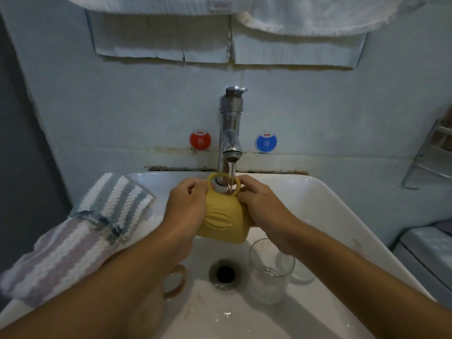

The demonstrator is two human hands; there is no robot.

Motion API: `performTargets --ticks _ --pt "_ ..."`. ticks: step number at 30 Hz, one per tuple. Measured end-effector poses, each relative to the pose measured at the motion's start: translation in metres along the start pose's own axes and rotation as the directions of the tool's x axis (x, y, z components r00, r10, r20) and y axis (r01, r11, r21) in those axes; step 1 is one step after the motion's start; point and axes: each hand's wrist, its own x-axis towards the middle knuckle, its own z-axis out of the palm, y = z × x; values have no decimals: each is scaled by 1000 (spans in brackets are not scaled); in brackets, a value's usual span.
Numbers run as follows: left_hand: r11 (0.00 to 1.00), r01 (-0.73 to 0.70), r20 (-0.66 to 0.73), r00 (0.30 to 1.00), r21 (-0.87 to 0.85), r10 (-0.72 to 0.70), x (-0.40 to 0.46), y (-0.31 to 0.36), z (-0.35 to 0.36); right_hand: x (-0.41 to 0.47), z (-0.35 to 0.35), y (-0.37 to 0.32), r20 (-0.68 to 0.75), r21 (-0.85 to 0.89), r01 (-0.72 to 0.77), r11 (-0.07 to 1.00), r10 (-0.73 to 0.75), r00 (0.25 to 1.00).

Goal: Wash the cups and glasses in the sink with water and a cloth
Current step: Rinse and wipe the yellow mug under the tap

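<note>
Both forearms reach in, left hand [184,206] and right hand [263,204] clamped round yellow mug [223,222] under running tap [231,133], glass [270,272] below in white sink [330,204].

Two bare forearms enter from the lower edge, one on each side of the sink [342,211] drain. No sleeves, gloves, watch, rings or wristbands are visible on either arm. The left hand [186,206] and right hand [264,206] are uncovered. Fingernails are short and unpainted where visible. No other part of the body is in view.
</note>
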Motion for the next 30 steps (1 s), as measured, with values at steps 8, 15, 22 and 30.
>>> performTargets --ticks 8,15,22,30 --pt "994 89 132 988 -64 -80 -3 2 0 1 -3 -3 -26 15 -28 1000 28 999" --pt "982 130 132 985 -136 -112 -1 -2 -1 1 1 0 -50 31 -33 999 35 998" --pt "958 165 247 963 -233 -106 -3 -6 4 3 -5 0 -183 21 -109 994 111 977" --pt "947 260 274 940 -190 -203 -3 -4 6 4 -1 3 -219 -28 -118 993 109 970"
